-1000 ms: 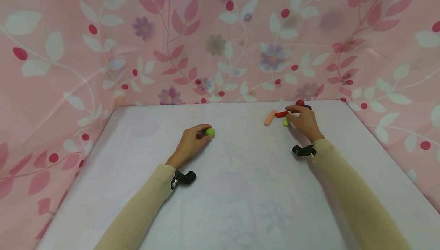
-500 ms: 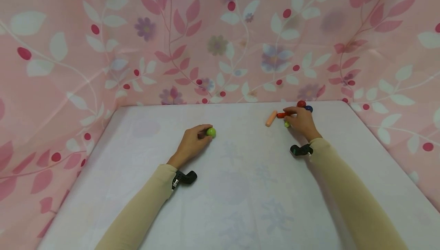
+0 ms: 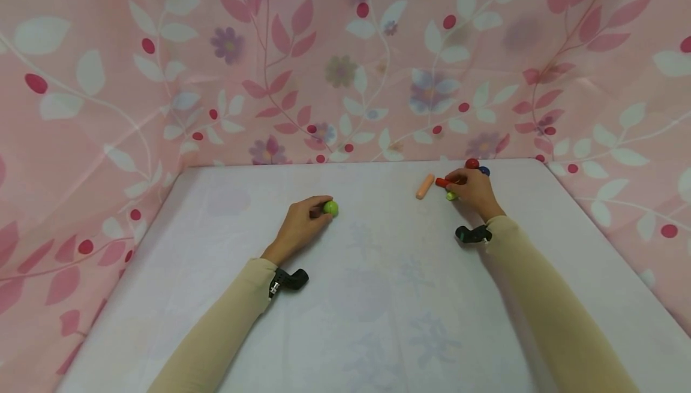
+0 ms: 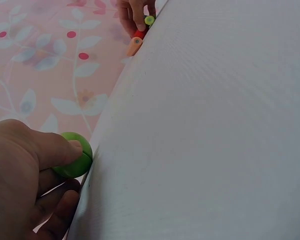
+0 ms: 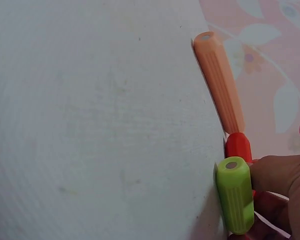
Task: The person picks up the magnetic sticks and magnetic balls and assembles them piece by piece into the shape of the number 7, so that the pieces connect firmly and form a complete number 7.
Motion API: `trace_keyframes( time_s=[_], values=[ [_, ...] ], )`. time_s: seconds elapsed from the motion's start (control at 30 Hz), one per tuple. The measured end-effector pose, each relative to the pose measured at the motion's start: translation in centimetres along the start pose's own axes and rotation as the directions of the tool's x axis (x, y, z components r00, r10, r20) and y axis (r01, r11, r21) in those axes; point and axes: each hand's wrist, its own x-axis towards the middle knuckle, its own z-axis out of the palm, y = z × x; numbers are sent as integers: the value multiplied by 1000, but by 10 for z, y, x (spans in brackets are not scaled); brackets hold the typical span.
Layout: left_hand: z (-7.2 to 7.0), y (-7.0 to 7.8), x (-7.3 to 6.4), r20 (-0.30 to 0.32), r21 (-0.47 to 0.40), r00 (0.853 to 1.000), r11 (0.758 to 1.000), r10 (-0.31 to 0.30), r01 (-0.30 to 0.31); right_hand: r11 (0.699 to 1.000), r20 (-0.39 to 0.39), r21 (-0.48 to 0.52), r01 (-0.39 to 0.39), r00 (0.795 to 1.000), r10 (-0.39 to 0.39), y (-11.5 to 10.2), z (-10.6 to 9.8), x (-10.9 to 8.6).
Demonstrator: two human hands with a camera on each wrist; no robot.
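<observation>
My left hand (image 3: 299,225) pinches a green ball (image 3: 332,208) between thumb and fingers, low over the white table; a seam line runs across the ball in the left wrist view. At the far right, my right hand (image 3: 474,192) pinches a short red stick (image 3: 441,182) between thumb and forefinger. Close under the thumb lies a yellow-green grooved stick (image 5: 235,197), a grey disc in its end, partly covering the red stick in the right wrist view. An orange grooved stick (image 3: 424,186) lies just left of the red one. My right fingers are partly hidden.
Behind the right hand, a red ball (image 3: 472,164) and a blue ball (image 3: 484,171) sit near the back edge of the white table (image 3: 345,297). A pink floral cloth (image 3: 335,69) hangs at the back and sides. A dark camera (image 3: 472,235) is worn on the right wrist.
My right hand has shifted slightly left and closed its fingers on the red stick, whose visible end has turned a little. The left hand and green ball stay still.
</observation>
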Motion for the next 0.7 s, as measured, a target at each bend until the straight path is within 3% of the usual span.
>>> trace_keyframes(
  time_s=[0.37,0.7],
  values=[
    [0,1,0,8,0,1000,1000,-9,9,999,-46,35,-18,999,20,-4,-4,-5],
    [-2,3,0,6,-8,1000,1000,14,-14,998,-133,38,46,990,-40,-15,-13,-9]
  ],
)
